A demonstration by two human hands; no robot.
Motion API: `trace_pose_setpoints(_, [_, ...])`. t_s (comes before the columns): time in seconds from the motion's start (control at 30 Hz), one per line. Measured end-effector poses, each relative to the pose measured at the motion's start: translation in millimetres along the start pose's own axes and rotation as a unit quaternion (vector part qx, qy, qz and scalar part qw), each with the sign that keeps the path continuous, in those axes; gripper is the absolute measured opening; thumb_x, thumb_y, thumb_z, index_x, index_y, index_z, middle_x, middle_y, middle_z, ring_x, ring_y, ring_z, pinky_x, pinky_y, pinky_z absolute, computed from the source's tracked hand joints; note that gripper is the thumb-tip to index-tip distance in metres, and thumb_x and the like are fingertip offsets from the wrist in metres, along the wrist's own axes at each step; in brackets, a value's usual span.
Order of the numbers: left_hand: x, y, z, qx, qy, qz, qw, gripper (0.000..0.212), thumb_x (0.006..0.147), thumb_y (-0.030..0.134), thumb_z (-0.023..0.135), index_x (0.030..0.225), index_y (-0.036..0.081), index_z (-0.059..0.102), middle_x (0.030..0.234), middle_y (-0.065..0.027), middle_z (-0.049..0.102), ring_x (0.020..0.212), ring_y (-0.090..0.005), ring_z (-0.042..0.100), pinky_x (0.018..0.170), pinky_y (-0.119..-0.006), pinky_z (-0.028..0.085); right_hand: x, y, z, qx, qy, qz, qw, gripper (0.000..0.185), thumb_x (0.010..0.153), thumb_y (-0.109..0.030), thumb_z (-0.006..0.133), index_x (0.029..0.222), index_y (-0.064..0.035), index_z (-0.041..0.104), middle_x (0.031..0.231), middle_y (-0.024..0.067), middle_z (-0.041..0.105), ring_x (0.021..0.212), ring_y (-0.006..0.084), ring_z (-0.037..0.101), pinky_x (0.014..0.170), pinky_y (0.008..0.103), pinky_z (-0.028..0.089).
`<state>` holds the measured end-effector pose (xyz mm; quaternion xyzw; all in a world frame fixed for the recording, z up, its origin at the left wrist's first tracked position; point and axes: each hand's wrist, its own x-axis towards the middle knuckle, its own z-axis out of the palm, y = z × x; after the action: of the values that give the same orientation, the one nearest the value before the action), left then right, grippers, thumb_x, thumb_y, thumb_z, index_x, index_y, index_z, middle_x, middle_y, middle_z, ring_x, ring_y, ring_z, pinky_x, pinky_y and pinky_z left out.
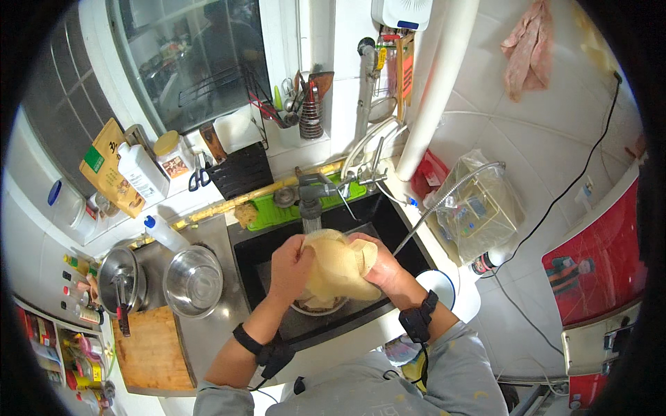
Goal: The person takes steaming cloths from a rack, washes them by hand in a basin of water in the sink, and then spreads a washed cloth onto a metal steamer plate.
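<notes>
Both hands hold a limp, pale yellow sheet (333,270) over the sink. Its surface looks ribbed or mesh-like near the edges; I cannot tell whether it is cloth or food. My left hand (292,270) pinches its left edge. The right edge is folded over in my right hand (384,268). Just behind the sheet, water runs from the grey faucet head (310,205). Below, a light-rimmed bowl (317,312) stands in the black sink (255,249), mostly covered by the sheet. Pale material shows in the bowl, but its kind is unclear.
Left of the sink are a steel bowl (193,281), a steel pot (117,275) and a wooden cutting board (151,353). A green mat (270,210) lies behind the sink. A flexible metal hose (432,218) arches on the right, near a white basin (434,286).
</notes>
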<state>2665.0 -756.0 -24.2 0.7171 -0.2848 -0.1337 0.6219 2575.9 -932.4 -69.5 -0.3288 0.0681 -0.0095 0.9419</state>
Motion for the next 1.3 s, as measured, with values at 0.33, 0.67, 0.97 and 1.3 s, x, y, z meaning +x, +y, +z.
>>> trace_pose_setpoints(0.33, [21.5,60.7,0.0,0.123,-0.050,0.081,0.988,0.014,0.076,0.013,0.062,0.082,0.000,0.060,0.063,0.0007,0.055,0.058,-0.0061,0.049,0.054,-0.023,0.040,-15.1,-21.1,47.1,-0.370,0.008,-0.180,0.911,0.054,0.080,-0.023,0.061,0.124,0.0009,0.038,0.115,0.0101,0.052,0.105,0.0190,0.051,0.094,0.0297,0.036])
trace_pose_setpoints(0.67, [32.9,76.7,-40.2,0.219,-0.130,0.151,0.955,0.017,0.074,0.009,0.061,0.088,0.000,0.061,0.070,-0.0005,0.058,0.062,-0.0059,0.050,0.057,-0.021,0.041,-19.3,-81.0,79.1,-0.592,-0.013,-0.144,0.793,0.016,0.086,-0.011,0.053,0.092,0.0024,0.059,0.074,0.0006,0.059,0.068,0.0057,0.051,0.062,0.0223,0.044])
trace_pose_setpoints(0.97, [34.4,49.9,-42.8,0.040,-0.115,0.126,0.985,0.017,0.080,0.010,0.057,0.091,-0.002,0.059,0.073,-0.0038,0.060,0.065,-0.0084,0.054,0.061,-0.024,0.044,-22.7,-109.2,86.8,-0.644,0.009,-0.162,0.747,0.025,0.089,-0.022,0.051,0.089,0.0023,0.057,0.071,0.0007,0.056,0.067,0.0066,0.047,0.063,0.0241,0.043])
trace_pose_setpoints(1.3, [34.6,59.9,-47.3,0.026,-0.073,0.133,0.988,0.017,0.084,0.015,0.058,0.088,-0.001,0.058,0.066,0.0015,0.051,0.058,-0.0052,0.043,0.053,-0.021,0.037,-27.1,-112.3,97.5,-0.615,0.053,-0.167,0.769,0.035,0.090,-0.030,0.050,0.075,0.0010,0.055,0.063,-0.0047,0.046,0.060,0.0051,0.039,0.055,0.0231,0.038])
